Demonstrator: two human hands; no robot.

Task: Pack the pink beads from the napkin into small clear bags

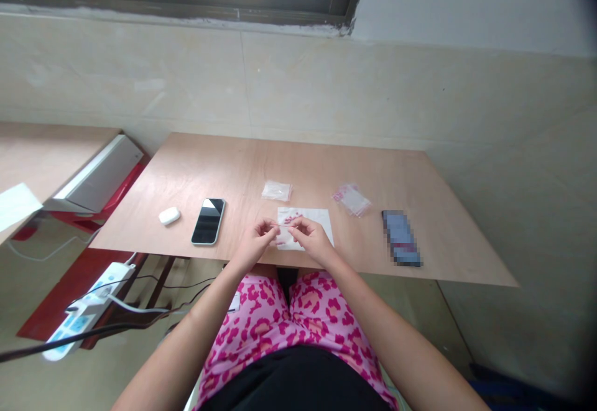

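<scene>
Over the near part of the surface point(252, 156), the left hand point(267, 232) and right hand point(303, 232) pinch a thin strand point(283, 225) that could slip if either grip slackens, while bumping the white sheet point(321, 219) below could scatter its small reddish pieces point(290, 218) toward the plastic packets point(277, 191).

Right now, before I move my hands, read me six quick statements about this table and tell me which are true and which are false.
1. The white case lies left of both phones. True.
2. The right hand holds a phone. False: it and the left hand pinch a thin strand.
3. Red bits lie on the sheet. True.
4. The sheet is black. False: it is white.
5. Two packets lie on the table. True.
6. The hands are far apart. False: they are close together.
</scene>
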